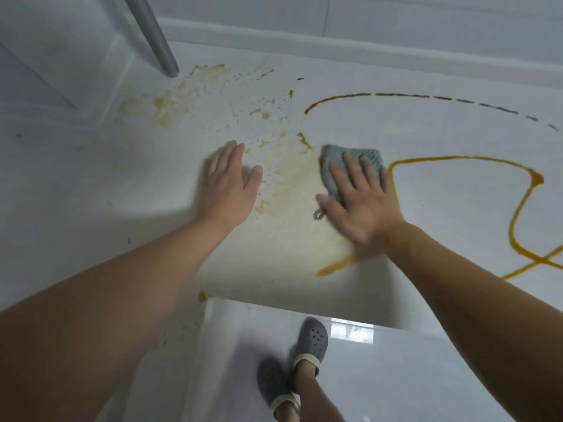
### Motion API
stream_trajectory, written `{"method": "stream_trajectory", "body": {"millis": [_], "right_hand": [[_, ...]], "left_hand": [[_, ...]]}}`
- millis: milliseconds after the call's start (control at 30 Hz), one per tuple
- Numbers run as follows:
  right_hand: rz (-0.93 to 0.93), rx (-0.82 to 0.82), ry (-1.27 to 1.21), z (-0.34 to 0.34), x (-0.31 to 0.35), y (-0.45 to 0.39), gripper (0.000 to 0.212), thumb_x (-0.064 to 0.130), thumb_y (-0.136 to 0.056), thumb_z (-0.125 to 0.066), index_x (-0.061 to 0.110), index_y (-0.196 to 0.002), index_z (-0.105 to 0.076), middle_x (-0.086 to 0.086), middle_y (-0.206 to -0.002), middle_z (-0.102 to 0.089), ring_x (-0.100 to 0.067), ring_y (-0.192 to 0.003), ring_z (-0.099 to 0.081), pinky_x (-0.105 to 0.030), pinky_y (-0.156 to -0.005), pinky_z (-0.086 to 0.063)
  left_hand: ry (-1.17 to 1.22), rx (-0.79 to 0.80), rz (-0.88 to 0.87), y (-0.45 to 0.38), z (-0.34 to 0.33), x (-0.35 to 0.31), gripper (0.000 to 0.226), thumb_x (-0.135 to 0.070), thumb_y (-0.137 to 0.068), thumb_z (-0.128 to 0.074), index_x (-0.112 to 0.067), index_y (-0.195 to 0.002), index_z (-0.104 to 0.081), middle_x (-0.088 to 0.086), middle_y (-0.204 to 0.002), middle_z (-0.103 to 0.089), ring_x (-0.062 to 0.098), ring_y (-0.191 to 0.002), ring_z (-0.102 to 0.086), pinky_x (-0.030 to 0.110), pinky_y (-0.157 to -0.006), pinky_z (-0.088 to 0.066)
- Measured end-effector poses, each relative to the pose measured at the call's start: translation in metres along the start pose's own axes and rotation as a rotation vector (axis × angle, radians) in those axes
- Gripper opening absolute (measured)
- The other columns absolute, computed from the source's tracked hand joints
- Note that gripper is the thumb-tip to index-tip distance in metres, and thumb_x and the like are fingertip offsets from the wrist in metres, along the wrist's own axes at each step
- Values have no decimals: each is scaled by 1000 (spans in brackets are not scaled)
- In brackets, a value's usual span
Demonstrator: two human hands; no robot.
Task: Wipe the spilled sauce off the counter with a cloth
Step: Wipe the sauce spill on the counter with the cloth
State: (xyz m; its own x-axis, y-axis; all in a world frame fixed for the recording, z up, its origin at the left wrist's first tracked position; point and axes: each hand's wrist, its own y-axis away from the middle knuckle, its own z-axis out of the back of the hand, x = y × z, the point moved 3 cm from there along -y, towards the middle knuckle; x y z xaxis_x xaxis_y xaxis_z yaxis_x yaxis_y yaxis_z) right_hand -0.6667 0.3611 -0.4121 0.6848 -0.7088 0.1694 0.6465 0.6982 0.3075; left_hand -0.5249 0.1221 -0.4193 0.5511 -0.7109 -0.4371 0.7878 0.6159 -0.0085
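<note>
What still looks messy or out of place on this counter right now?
Thick orange sauce lines still loop across the counter to the right of the cloth. Smeared yellowish residue lies between the hands, with splatter near the metal pole. One drop sits at the counter's front edge.

No legible text, labels, brands or numbers anywhere.

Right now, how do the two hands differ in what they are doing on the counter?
The right hand presses flat on a blue-grey cloth; the left hand has nothing under it but the bare counter. The right hand lies next to unbroken orange sauce lines; the left hand lies beside pale smears and specks. Both have straight fingers, palms down.
</note>
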Motion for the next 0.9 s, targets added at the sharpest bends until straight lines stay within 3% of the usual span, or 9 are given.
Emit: {"method": "stream_trajectory", "body": {"millis": [100, 200, 300, 433, 533, 600, 700, 800, 900], "right_hand": [[-137, 7, -46, 13, 19, -48, 88, 81, -98, -9, 34, -170, 8, -2, -177, 21, -31, -161, 24, -58, -128, 15], [115, 53, 47, 8, 65, -63, 86, 79, -99, -4, 32, -169, 13, -4, -175, 25, -32, -159, 29, -60, -127, 16], [394, 102, 117, 8, 56, -57, 79, 77, -103, -8, 38, -169, 10, 4, -176, 21, -23, -161, 26, -53, -129, 17], [170, 29, 76, 36, -2, -106, 78, 76, -103, -10, 39, -170, 4, 5, -179, 13, -22, -163, 17, -51, -130, 13], [-20, -14, 5, 48, 10, -156, 82, 77, -101, -11, 36, -171, 2, 0, -179, 14, -29, -163, 17, -57, -129, 12], [4, -16, 19, 49, 45, -176, 85, 77, -99, -8, 33, -171, 4, -4, -178, 15, -33, -163, 19, -60, -128, 11], [257, 59, 99, 46, 85, -180, 85, 79, -100, -6, 34, -170, 7, -1, -177, 19, -30, -162, 23, -59, -128, 13], [425, 101, 125, 51, 63, -183, 84, 83, -99, -6, 39, -170, 6, 6, -177, 17, -21, -162, 21, -52, -129, 15], [230, 28, 86, 69, 21, -206, 84, 82, -99, -7, 38, -170, 2, 5, -179, 11, -22, -164, 15, -51, -130, 11]], "left_hand": [[8, -25, 81, -25, -3, -6, 66, -49, -104, -34, -10, -158, -31, 8, -167, -27, 20, -154, -19, 40, -127, -8], [-12, -45, 152, -38, -8, -10, 68, -54, -104, -27, -15, -160, -26, 4, -169, -22, 19, -156, -15, 44, -128, -6], [-6, -66, 176, -36, -10, -13, 72, -59, -102, -17, -19, -162, -19, 1, -170, -19, 16, -157, -10, 44, -128, -3], [-105, -73, 130, -31, -13, -19, 76, -63, -101, -19, -17, -162, -20, 1, -170, -19, 16, -157, -8, 45, -128, -3], [-116, -66, 138, -32, -14, -19, 73, -61, -102, -24, -19, -161, -23, 0, -170, -19, 14, -157, -7, 46, -128, -4], [-98, -83, 140, -34, -13, -19, 71, -58, -101, -28, -18, -160, -27, 0, -169, -22, 14, -157, -10, 46, -128, -7], [-123, -77, 156, -37, -14, -19, 71, -55, -101, -30, -16, -160, -29, 0, -169, -23, 14, -157, -11, 47, -127, -9], [-195, -30, 146, -38, -16, -17, 72, -55, -103, -24, -13, -161, -25, 2, -170, -18, 15, -158, -7, 48, -127, -10], [-225, -7, 131, -38, -15, -17, 75, -60, -103, -20, -13, -162, -22, 3, -171, -15, 16, -158, -4, 47, -128, -8]]}}
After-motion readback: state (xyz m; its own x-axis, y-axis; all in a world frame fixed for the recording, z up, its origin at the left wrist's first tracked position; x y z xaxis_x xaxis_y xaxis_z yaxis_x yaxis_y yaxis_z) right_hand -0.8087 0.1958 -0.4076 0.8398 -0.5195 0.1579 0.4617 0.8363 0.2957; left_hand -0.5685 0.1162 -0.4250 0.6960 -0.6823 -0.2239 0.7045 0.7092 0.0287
